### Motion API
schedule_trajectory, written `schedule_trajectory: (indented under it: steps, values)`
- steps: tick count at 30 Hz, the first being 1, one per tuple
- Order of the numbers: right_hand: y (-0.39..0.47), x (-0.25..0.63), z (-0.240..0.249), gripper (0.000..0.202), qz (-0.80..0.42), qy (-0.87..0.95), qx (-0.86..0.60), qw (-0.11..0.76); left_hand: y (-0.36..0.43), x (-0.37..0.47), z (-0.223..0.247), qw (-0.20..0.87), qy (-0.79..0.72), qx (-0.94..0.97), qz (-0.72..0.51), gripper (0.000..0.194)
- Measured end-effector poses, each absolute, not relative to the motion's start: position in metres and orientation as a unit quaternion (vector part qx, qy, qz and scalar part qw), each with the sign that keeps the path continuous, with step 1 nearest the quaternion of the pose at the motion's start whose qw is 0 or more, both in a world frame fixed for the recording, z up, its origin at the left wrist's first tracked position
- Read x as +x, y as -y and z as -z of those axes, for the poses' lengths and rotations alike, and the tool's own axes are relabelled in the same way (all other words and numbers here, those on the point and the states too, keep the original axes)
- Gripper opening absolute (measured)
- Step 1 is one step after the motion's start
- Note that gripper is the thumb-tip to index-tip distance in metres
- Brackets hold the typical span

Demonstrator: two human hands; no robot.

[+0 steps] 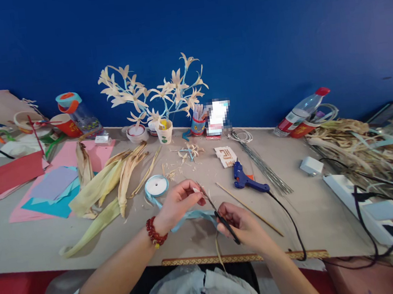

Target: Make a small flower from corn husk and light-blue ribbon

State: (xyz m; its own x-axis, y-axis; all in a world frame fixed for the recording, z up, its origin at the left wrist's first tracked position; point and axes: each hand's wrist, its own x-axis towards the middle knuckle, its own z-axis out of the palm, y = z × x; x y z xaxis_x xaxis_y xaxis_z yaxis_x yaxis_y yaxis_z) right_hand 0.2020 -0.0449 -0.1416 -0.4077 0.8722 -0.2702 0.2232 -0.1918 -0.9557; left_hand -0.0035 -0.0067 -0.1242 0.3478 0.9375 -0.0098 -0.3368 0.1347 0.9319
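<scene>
My left hand (183, 199), with a red bead bracelet at its wrist, pinches a small pale piece of husk (197, 190) between thumb and fingertips. In my right hand (238, 222) is a pair of scissors (228, 228) with black handles. The blades point up and left, close to the pale piece; whether they touch it I cannot tell. Light blue ribbon (195, 215) lies below and between both hands, near its white spool (156, 186). Small husk scraps and a loose husk flower (190, 152) lie just beyond my left hand.
Right of my hands are a thin stick (250, 210), a blue glue gun (247, 179) with its cord, wires (267, 167) and a power strip (357, 209). Dried corn husks (105, 184) and coloured paper (54, 183) lie left. Husk flowers stand in a white cup (164, 132) behind.
</scene>
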Motion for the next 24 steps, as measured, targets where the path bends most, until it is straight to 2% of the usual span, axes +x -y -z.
schedule_trajectory:
  steps: [24]
  values:
    - [0.0465, 0.2042, 0.1422, 0.048, -0.624, 0.534, -0.495, 0.282, 0.0072, -0.0012, 0.1266, 0.657, -0.359, 0.478, -0.459, 0.021]
